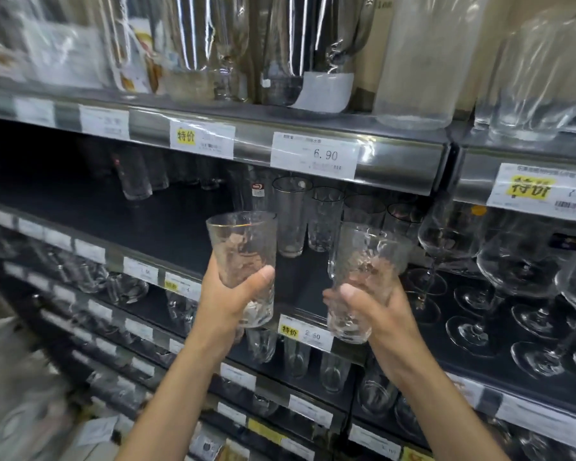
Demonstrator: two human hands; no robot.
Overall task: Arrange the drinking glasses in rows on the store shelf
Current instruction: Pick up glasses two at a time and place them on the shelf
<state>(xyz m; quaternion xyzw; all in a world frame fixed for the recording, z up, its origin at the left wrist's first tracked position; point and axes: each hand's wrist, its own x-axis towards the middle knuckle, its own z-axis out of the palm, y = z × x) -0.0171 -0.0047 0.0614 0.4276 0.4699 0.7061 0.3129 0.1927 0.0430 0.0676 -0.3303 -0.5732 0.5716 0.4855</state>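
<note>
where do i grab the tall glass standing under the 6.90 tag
Round its mid wall, from the front. The tall glass stands upright, tapering to its base; a second glass crowds its right, and the upper shelf looks close above its rim. The left hand and right hand are both full, so free one first.
</note>
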